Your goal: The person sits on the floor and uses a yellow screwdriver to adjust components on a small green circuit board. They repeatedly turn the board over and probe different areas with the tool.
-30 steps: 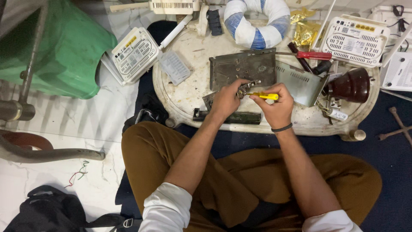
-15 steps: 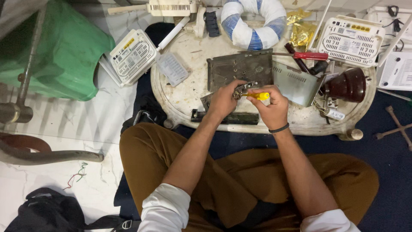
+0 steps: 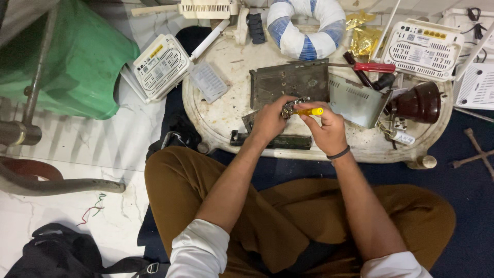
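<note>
Now left hand (image 3: pixel 268 122) pinches metal part (image 3: pixel 288 108); right hand (image 3: pixel 325 129) grips yellow screwdriver (image 3: pixel 309 111).

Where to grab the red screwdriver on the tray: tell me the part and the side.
Take the red screwdriver by its red handle, coming from above. It lies flat, roughly left to right, near the far right of the tray, and the handle is its thickest part, with its top bare. Its thin shaft points left over the dark metal plate; dark tools crowd the near side.
</note>
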